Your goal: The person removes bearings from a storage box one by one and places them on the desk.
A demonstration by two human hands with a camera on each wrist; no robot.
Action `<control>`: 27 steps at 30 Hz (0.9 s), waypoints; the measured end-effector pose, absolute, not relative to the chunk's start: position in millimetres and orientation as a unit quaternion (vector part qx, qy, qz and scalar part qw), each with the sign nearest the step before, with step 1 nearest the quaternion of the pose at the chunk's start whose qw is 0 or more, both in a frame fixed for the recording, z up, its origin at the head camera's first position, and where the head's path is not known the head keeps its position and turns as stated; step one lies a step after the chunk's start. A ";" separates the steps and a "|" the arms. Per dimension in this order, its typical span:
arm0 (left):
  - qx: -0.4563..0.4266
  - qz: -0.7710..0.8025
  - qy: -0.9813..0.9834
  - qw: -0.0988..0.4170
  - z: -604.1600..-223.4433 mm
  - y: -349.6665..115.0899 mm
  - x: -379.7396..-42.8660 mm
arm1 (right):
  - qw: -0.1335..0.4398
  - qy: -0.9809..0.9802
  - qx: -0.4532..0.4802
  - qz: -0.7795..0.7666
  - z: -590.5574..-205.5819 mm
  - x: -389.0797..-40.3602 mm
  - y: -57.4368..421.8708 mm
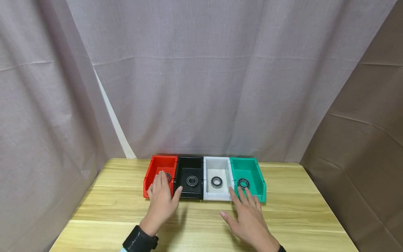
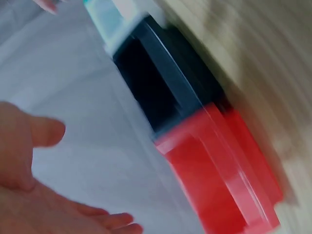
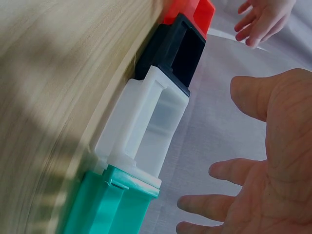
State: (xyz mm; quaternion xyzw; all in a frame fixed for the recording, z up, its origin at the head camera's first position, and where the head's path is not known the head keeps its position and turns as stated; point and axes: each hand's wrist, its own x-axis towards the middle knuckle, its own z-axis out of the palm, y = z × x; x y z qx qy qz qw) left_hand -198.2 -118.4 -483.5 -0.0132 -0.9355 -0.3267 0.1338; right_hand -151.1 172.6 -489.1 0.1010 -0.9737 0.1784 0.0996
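Note:
Four bins would be several: a red bin [image 1: 148,180], a black bin [image 1: 181,171], a white bin [image 1: 209,168] and a green bin [image 1: 259,180] stand side by side. One ball bearing lies in each: in the red [image 1: 168,177], the black [image 1: 192,181], the white [image 1: 216,182] and the green [image 1: 244,183]. My left hand [image 1: 162,201], fingers straight, hovers over the front of the red bin and partly hides its bearing. With fingers spread, my right hand [image 1: 250,220] is in front of the white and green bins. Both hands hold nothing.
The bins stand at the back of a light wooden table [image 1: 110,203]. Behind it hangs a grey curtain [image 1: 189,105], and brown cloth [image 1: 362,157] hangs to the right. A black wrist strap [image 1: 139,239] is on the left wrist.

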 end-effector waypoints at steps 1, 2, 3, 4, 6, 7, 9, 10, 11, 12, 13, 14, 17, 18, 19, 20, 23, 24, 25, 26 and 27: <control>-0.006 -0.324 -0.935 0.143 -484.0 -124.6 -205.6 | 0.100 -0.974 0.102 0.177 -488.6 -151.2 172.2; 0.002 -0.324 -0.933 0.159 -485.1 -131.6 -214.0 | 0.102 -0.973 0.104 0.177 -488.2 -151.4 171.9; 0.011 -0.320 -0.933 0.166 -485.7 -139.1 -222.4 | 0.103 -0.973 0.105 0.176 -487.7 -151.5 171.6; 0.021 -0.316 -0.932 0.176 -487.0 -147.0 -231.4 | 0.104 -0.973 0.107 0.178 -487.3 -151.5 171.5; 0.043 -0.308 -0.933 0.180 -489.4 -162.4 -248.9 | 0.105 -0.972 0.109 0.181 -486.6 -151.2 171.7; 0.054 -0.304 -0.935 0.177 -490.6 -169.5 -257.2 | 0.105 -0.972 0.109 0.181 -486.4 -150.9 172.1; 0.069 -0.296 -0.939 0.160 -492.8 -181.8 -271.8 | 0.106 -0.971 0.109 0.184 -485.9 -150.2 173.3; 0.075 -0.294 -0.941 0.151 -494.0 -186.8 -278.1 | 0.107 -0.971 0.109 0.184 -485.7 -149.9 173.9; 0.079 -0.292 -0.943 0.138 -495.2 -191.1 -283.8 | 0.108 -0.971 0.109 0.185 -485.6 -149.6 174.5; 0.081 -0.290 -0.945 0.126 -496.2 -194.7 -288.8 | 0.109 -0.970 0.110 0.185 -485.6 -149.4 175.1; 0.081 -0.285 -0.948 0.115 -497.6 -197.3 -294.1 | 0.110 -0.970 0.110 0.186 -485.7 -149.4 175.8; 0.081 -0.280 -0.951 0.103 -499.2 -199.2 -299.0 | 0.112 -0.970 0.111 0.187 -485.9 -149.5 176.4; 0.077 -0.275 -0.955 0.079 -505.1 -203.2 -310.6 | 0.114 -0.969 0.112 0.188 -486.6 -150.4 177.1; 0.074 -0.275 -0.956 0.075 -507.5 -204.1 -313.6 | 0.115 -0.969 0.111 0.188 -486.7 -150.8 177.1; 0.070 -0.276 -0.956 0.073 -510.1 -205.0 -316.0 | 0.114 -0.969 0.111 0.189 -486.7 -151.2 177.0; 0.069 -0.280 -0.955 0.070 -513.2 -206.0 -318.1 | 0.115 -0.969 0.110 0.190 -486.6 -151.5 176.8; 0.066 -0.306 -0.947 0.071 -521.7 -208.5 -320.8 | 0.114 -0.968 0.107 0.194 -486.0 -152.5 176.1; 0.066 -0.314 -0.944 0.073 -524.4 -208.8 -321.4 | 0.113 -0.968 0.107 0.196 -485.9 -152.8 176.0; 0.066 -0.319 -0.942 0.076 -526.8 -209.0 -321.6 | 0.113 -0.968 0.107 0.195 -485.8 -153.0 175.9; 0.066 -0.323 -0.941 0.076 -529.2 -208.9 -321.9 | 0.113 -0.968 0.108 0.195 -485.7 -153.4 175.9; 0.065 -0.327 -0.940 0.079 -530.9 -208.3 -322.2 | 0.113 -0.968 0.108 0.194 -485.8 -153.9 175.9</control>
